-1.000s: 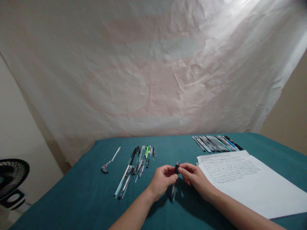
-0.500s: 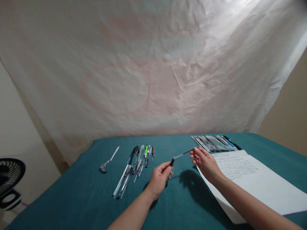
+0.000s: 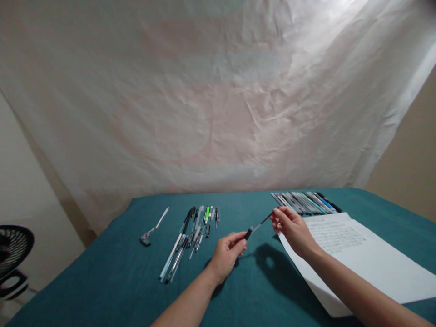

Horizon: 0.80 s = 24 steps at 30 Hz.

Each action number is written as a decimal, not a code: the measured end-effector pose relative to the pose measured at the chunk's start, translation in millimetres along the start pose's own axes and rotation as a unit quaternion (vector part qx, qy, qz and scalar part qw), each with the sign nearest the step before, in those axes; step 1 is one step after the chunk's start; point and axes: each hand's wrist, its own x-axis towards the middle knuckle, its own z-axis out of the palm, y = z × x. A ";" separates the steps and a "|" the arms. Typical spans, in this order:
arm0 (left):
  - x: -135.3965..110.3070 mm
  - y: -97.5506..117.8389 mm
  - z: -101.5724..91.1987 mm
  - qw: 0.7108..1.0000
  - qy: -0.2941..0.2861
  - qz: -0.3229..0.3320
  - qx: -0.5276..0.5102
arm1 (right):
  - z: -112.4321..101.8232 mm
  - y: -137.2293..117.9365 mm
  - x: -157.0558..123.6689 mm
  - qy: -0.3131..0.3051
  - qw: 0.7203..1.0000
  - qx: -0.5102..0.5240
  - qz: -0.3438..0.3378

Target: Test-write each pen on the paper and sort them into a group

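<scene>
My left hand (image 3: 227, 255) is closed in a pinch on a short dark pen barrel (image 3: 248, 234) with a pale end, tilted up to the right. Between thumb and fingers my right hand (image 3: 289, 227) grips the dark end of a thin pen refill (image 3: 267, 219). The refill's clear end meets the barrel's opening; how far inside it reaches, I cannot tell. Both hands are above the teal cloth, the right one over the left edge of the written paper (image 3: 371, 268).
Loose pens and pen parts (image 3: 177, 254) lie left of my hands, with a green pen (image 3: 206, 214) among them. Further left is a white strip with a dark piece (image 3: 146, 242). A row of pens (image 3: 303, 203) lies behind the paper. A black fan (image 3: 15, 250) stands at far left.
The barrel in my left hand has shifted slightly right, toward my right hand. Less of the refill shows between the hands.
</scene>
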 end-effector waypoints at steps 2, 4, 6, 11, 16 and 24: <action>-0.2 -0.3 0.0 1.000 -0.004 0.005 0.002 | -0.3 -5.4 0.3 0.004 1.000 -0.007 -0.020; -0.4 -0.6 -0.3 1.000 -0.006 0.009 0.005 | -1.6 -9.9 1.9 0.015 0.999 -0.006 -0.031; -0.6 -0.9 -0.7 1.000 -0.008 0.011 0.008 | -3.3 -12.4 4.1 0.028 0.999 -0.003 -0.035; -0.7 -1.8 -1.4 1.000 -0.018 0.017 0.011 | -3.7 -11.1 6.0 0.037 0.999 0.005 -0.022; -0.4 -1.4 -1.2 0.999 -0.028 0.024 0.016 | -2.8 -9.1 4.0 0.025 0.999 0.006 -0.019; -3.3 6.1 1.8 0.998 -0.044 0.035 0.008 | -0.7 -15.4 1.5 0.014 0.999 -0.019 -0.030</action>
